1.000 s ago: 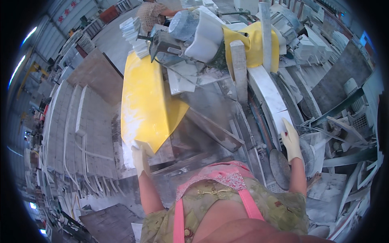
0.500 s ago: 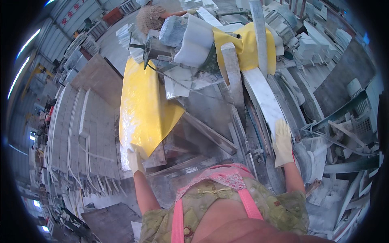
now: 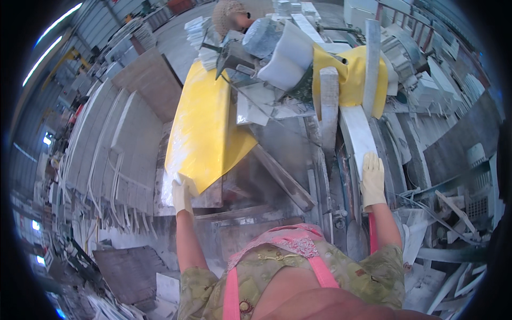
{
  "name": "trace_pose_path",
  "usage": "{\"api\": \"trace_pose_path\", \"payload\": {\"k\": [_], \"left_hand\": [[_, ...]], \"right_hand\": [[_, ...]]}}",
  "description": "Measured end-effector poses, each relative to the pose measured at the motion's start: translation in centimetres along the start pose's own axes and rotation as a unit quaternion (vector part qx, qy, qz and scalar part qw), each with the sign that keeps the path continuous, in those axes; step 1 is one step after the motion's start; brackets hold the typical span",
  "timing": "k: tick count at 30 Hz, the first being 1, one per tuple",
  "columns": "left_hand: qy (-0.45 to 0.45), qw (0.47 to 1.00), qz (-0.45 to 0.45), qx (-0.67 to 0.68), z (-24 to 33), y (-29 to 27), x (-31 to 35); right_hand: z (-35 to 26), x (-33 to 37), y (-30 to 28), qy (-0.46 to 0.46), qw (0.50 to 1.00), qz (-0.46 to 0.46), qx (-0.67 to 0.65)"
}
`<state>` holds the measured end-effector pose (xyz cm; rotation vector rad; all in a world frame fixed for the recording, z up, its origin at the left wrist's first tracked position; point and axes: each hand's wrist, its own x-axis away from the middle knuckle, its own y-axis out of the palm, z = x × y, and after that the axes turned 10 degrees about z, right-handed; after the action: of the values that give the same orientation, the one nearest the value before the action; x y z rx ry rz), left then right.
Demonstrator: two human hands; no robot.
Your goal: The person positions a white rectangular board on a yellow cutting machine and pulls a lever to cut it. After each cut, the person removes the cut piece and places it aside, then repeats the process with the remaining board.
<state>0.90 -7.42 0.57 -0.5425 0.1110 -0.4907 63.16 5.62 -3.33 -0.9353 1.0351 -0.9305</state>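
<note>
My right hand (image 3: 373,180), in a cream glove, lies flat with fingers outstretched on the near end of a long white stone strip (image 3: 356,133). The strip's far end is hidden under a yellow flap (image 3: 356,72) between two upright grey posts. My left hand (image 3: 182,197), gloved too, is at the near end of a long yellow sheet (image 3: 200,128), close to its lower left edge. Most of its fingers are hidden, so its grip does not show. Beyond the sheet is a machine with a rounded white cover (image 3: 288,56).
Pale stone slabs (image 3: 136,133) stand stacked at the left. A slanting wooden plank (image 3: 282,178) crosses the gap between my hands. Loose strips and a white plastic crate (image 3: 480,181) lie at the right. Another person (image 3: 226,16) is at the back.
My right hand has moved forward with the white strip, so less strip shows before the yellow flap. The view has shifted; my left hand stays by the yellow sheet's near end.
</note>
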Motion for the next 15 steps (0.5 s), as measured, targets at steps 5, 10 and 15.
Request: {"api": "trace_pose_path", "payload": {"k": [5,10,15], "left_hand": [[0.03,0.993,0.002,-0.111,0.1,-0.4,-0.7],[0.018,0.99,-0.093,-0.102,1.6,-2.7,-0.3],[0.032,0.987,-0.116,-0.102,0.8,-3.6,-1.1]], "right_hand": [[0.0,-0.7,0.4,-0.007,1.0,-0.023,-0.009],[-0.3,-2.7,-5.0,0.114,0.976,-0.047,-0.177],[-7.8,-5.5,-9.8,0.249,0.865,-0.119,-0.42]]}}
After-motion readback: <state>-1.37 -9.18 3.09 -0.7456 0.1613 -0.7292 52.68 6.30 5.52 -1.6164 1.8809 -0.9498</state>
